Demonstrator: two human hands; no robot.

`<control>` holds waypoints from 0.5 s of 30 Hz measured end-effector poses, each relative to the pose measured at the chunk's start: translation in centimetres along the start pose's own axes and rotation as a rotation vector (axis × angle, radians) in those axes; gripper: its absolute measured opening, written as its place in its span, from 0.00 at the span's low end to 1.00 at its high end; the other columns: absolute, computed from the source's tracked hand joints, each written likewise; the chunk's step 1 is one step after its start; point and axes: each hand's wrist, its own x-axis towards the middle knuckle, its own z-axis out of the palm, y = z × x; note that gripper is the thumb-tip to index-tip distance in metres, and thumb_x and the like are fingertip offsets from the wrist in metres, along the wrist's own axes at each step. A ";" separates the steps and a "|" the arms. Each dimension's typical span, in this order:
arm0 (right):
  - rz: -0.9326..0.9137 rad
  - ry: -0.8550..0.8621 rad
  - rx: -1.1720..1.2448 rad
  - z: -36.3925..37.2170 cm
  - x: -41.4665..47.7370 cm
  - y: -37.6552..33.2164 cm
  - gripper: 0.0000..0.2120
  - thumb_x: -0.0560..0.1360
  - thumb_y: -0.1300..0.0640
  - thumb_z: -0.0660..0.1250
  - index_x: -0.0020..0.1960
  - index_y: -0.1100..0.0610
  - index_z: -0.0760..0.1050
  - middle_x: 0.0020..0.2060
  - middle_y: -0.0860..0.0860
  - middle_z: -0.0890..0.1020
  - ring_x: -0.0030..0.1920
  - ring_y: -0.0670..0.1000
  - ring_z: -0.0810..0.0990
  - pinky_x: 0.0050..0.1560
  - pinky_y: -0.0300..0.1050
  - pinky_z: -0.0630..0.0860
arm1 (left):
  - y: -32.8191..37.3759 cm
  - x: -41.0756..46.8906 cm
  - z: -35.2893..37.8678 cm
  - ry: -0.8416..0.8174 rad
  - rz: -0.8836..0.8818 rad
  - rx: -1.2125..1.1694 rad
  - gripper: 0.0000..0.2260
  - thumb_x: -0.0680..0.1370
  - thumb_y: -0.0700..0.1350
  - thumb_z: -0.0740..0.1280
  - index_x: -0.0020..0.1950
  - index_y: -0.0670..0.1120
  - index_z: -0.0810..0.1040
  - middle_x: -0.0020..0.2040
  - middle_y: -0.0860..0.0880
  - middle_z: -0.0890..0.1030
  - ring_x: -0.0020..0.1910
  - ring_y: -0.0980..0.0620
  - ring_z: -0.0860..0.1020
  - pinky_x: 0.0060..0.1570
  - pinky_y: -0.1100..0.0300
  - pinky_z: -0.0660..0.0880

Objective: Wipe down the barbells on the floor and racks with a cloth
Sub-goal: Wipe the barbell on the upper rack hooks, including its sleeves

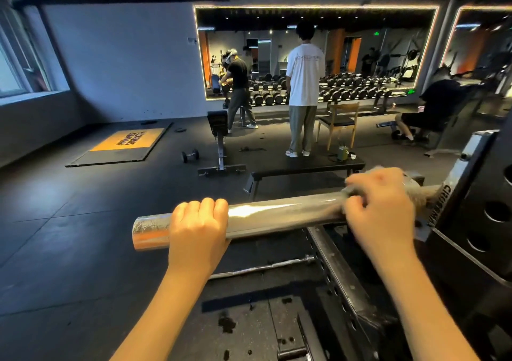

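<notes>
A thick chrome barbell sleeve (277, 213) runs across the middle of the view, its free end at the left and its right end at the black rack (476, 222). My left hand (198, 227) grips the sleeve near its free end, fingers curled over the top. My right hand (379, 208) holds a grey-brown cloth (424, 191) wrapped on the sleeve close to the rack; the cloth is blurred and mostly hidden by the fingers. A thin barbell (263, 267) lies on the dark floor below the sleeve.
A flat black bench (304, 168) stands just beyond the sleeve, an incline bench (220, 141) and a small dumbbell (190, 155) further left. A person in a white shirt (304, 83) stands by a wooden chair (339, 123). Dumbbell racks line the mirrored wall.
</notes>
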 end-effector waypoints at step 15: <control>-0.177 -0.218 0.110 2.3 -2.8 1.9 0.23 0.78 0.52 0.53 0.70 0.59 0.70 0.73 0.55 0.66 0.74 0.53 0.64 0.73 0.56 0.62 | 0.0 -0.2 -0.1 -0.025 -0.007 0.008 0.16 0.62 0.45 0.79 0.41 0.41 0.76 0.32 0.44 0.75 0.29 0.45 0.73 0.33 0.55 0.69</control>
